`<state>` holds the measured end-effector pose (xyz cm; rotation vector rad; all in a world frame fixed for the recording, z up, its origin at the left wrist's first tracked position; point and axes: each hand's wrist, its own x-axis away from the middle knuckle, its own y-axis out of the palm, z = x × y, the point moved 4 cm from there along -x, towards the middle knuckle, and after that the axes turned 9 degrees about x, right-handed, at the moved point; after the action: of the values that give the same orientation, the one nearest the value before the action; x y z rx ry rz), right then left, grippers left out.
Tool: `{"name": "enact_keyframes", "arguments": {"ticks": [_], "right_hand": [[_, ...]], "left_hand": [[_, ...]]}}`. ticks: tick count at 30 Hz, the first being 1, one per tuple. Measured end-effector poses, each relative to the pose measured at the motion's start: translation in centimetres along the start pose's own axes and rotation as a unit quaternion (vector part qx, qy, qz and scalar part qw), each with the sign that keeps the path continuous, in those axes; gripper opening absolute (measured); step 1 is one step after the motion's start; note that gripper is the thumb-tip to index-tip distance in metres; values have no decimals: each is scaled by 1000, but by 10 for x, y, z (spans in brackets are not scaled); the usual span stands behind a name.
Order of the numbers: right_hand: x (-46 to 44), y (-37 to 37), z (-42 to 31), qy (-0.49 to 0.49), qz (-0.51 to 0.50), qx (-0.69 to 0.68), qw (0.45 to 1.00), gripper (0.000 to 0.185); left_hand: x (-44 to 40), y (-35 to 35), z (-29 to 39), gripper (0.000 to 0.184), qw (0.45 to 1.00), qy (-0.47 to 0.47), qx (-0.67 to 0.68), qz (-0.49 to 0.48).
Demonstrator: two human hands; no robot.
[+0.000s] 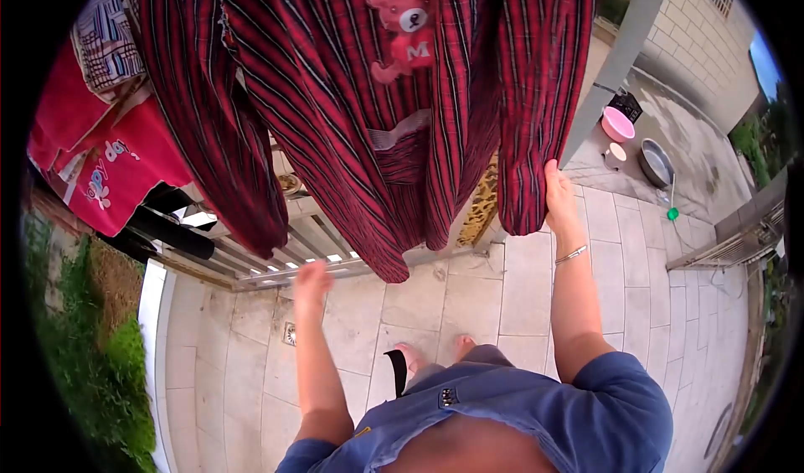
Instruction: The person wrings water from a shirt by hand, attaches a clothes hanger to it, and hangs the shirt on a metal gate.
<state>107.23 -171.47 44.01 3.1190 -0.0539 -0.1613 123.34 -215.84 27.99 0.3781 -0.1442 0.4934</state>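
A dark red shirt [335, 96] with black and white stripes and a pink bear marked M hangs in front of me, its two long sleeves dangling. My right hand [563, 198] grips the cuff end of the sleeve on the right, thumb on the near side; a bracelet circles the wrist. Just below the left sleeve's end, my left hand [312, 280] is raised and appears apart from the cloth. Its fingers are blurred. What the shirt hangs from lies above the view.
Left of the shirt hang a pink-red towel [134, 171] and a checked cloth [109, 41]. Behind it runs a metal railing [335, 242]. At right, a pink basin [618, 124], a mug [615, 155] and a metal basin [656, 163] stand beyond a grey post [615, 62]. Pale tiles [536, 297] cover the floor.
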Motion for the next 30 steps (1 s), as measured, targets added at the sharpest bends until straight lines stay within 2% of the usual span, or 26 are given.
{"name": "enact_keyframes", "arguments": {"ticks": [1,3,4,6,8,9,10,11,12,13,14,16,17,18,20,21,22,23,24,26,27,28,30], "right_hand": [[8,8,-6,10,-34,-26,999,40],[18,11,-7,54,-111,-81,989,39],[23,8,-6,56,-115,-83,988,39],[34,13,-7,61,-189,-141,970,36],[54,18,-23,58,-237,-196,950,35],[57,19,-27,51,-189,-185,963,31],[58,12,-28,44,-139,-174,974,28],[52,2,-23,44,-139,-174,974,28],[40,-17,-17,-32,-45,-83,995,23],[35,-30,-25,-106,51,8,993,21],[35,-35,-29,-105,54,7,993,21],[37,-42,-41,-117,148,21,982,22],[37,-41,-44,-112,154,20,981,22],[43,-37,-53,-130,195,77,969,19],[59,-20,-52,-221,168,215,936,17],[58,-19,-54,-234,165,207,935,17],[58,-20,-58,-282,153,218,922,19],[58,-23,-59,-325,140,231,906,23],[26,-49,-44,-127,136,181,966,24],[16,-60,-33,-135,117,122,976,26],[15,-55,-35,-149,110,118,976,26],[23,-48,-35,-155,95,77,980,27],[35,-43,-36,-166,76,32,983,28]], "left_hand": [[20,51,3,18,997,-45,-36,-46],[47,135,14,19,963,-78,-24,-258],[52,167,11,25,932,-82,-61,-347],[60,236,17,33,921,41,-69,-382],[71,305,28,37,961,30,47,-272],[75,319,23,37,961,30,46,-273],[79,331,15,39,962,-26,109,-250],[82,341,8,40,955,-83,173,-226],[86,345,3,38,961,-57,206,-175],[89,350,2,35,971,13,191,-145],[93,354,3,33,974,83,174,-115],[95,364,6,30,975,106,168,-98],[96,367,9,28,975,129,164,-76],[96,374,10,28,974,136,164,-79],[97,379,14,27,976,199,89,-2],[92,374,1,27,987,152,46,-10],[96,377,6,29,972,215,96,-15],[101,373,9,28,980,178,91,-12],[109,367,11,28,987,137,86,-7],[129,377,17,25,970,239,5,-43],[127,375,10,22,968,244,9,-51],[124,372,5,21,970,229,27,-78],[118,366,6,23,974,155,-32,-164]]}}
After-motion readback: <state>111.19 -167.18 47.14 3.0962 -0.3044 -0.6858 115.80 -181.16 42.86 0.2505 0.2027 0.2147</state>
